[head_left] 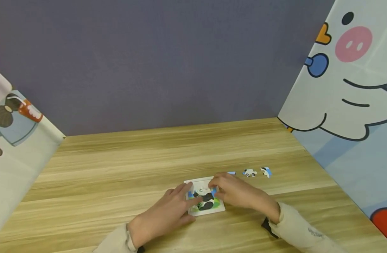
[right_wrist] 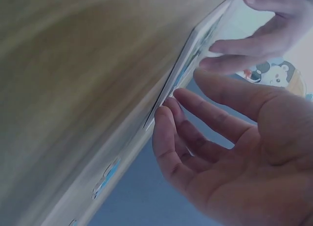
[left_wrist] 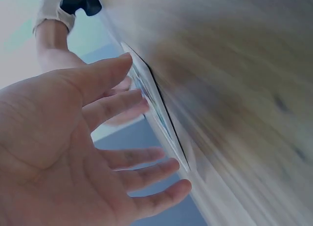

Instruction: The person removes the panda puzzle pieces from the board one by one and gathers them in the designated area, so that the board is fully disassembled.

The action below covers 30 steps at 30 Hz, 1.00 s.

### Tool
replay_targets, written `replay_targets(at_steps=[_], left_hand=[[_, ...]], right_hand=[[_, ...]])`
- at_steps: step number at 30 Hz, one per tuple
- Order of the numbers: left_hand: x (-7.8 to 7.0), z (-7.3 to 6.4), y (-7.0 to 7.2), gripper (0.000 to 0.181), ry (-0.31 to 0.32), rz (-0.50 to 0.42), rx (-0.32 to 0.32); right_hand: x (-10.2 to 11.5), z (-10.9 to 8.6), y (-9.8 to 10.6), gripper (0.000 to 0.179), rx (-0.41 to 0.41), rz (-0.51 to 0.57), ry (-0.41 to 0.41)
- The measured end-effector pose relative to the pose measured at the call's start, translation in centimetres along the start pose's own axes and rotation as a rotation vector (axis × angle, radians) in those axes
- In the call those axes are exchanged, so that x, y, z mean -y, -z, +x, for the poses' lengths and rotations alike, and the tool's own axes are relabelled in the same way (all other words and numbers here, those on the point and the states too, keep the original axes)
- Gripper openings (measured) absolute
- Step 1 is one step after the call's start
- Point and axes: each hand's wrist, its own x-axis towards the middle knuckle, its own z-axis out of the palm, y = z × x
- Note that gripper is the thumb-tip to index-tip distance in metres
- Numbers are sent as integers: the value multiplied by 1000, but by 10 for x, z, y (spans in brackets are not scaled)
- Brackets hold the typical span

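A white-framed jigsaw puzzle [head_left: 206, 212] with a panda picture lies flat on the table, seen nearly edge-on in both wrist views. Its lower part shows the panda's body and green leaves; the upper part is mostly bare white. My left hand [head_left: 168, 214] rests along the puzzle's left side, fingers spread and nearly straight, some touching it. Over the upper right corner, my right hand [head_left: 236, 191] has bent fingertips on the puzzle. In the right wrist view its thumb [right_wrist: 220, 89] stands apart from the fingers, with no piece visible between them.
Right of the puzzle lie a panda-face puzzle piece [head_left: 249, 173] and a blue, white and black piece [head_left: 266, 172]. A blue-edged piece [head_left: 232, 173] is partly hidden behind my right hand. A grey wall [head_left: 168, 70] backs the wooden table [head_left: 117, 168], with cartoon panels at both sides.
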Motion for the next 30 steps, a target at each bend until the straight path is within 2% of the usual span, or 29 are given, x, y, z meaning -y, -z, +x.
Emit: replay_targets(at_steps=[4,7,14,30], left_hand=[[-6,4,-4,51,-61,61,-8],[-8,5,-5,50,-80,104,-8],[-12,4,-2,51,-50,113,18],[-10,5,-4,55,-27,73,45]], right_hand=[[4,3,-5,28,-12,-73,3],[8,5,-7,26,-29,-101,14],[12,7,-8,18,-38,-106,-19],[10,10,-8,16,-8,-30,-65]])
